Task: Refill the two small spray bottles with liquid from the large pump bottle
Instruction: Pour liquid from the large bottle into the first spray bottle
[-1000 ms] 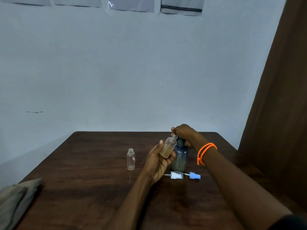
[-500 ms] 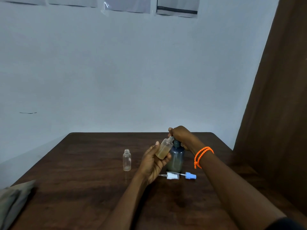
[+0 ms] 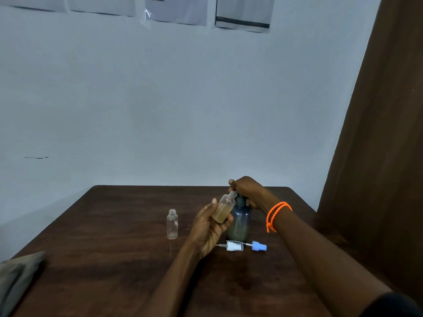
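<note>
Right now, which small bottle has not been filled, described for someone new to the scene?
On the dark wooden table, look left of the left hand. The clear small bottle stands there upright, alone and uncapped. Unlike the tilted bottle in that hand's grip, it looks empty.

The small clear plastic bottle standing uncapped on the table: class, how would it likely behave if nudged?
The small clear plastic bottle looks empty, so probably very light. Tall and narrow, it would likely tip easily, then roll on the brown wooden table.
</note>
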### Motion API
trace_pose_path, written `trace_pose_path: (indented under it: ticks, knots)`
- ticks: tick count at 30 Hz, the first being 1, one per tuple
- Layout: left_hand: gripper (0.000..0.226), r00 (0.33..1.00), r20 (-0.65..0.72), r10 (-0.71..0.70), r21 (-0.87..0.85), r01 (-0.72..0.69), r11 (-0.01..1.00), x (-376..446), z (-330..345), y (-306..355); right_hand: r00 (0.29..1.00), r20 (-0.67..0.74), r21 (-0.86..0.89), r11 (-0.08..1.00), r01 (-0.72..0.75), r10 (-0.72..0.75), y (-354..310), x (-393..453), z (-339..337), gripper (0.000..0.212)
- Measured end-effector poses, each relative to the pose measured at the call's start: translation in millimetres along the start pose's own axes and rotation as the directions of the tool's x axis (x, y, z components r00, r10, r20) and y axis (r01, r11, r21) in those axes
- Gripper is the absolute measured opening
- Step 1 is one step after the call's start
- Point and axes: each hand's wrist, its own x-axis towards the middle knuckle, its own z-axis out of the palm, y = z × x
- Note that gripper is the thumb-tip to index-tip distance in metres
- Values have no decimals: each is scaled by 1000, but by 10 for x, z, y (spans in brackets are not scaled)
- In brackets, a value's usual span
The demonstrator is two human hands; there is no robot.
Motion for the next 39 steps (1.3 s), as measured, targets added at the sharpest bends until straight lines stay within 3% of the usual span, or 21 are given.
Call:
trace_pose_path:
  ticks: [4, 9, 16, 21, 32, 39]
  knots:
    - [39, 1000, 11, 1, -1, -1, 1000, -1, -19, 1, 1000, 5, 59, 998, -20, 20, -7, 76, 43, 30]
    - [35, 1000, -2, 7, 36, -7, 999, -7, -25, 14, 1000, -22, -49, 999, 0, -2, 64, 61, 57, 31]
    - [31, 1000, 7, 0, -3, 0, 1000, 8, -27, 1, 1000, 17, 48, 999, -18, 17, 18, 160, 56, 29]
    - [25, 1000, 4, 0, 24, 0, 1000, -13, -23, 4, 1000, 6, -36, 999, -2, 2, 58, 45, 43, 29]
    - [38, 1000, 7, 1, 35, -1, 999, -20, -15, 15, 1000, 6, -18, 1000, -2, 2, 65, 21, 27, 33]
    - [39, 1000, 13, -9, 3, 9, 1000, 4, -29, 5, 999, 38, 88, 996, -19, 16, 52, 137, 61, 27]
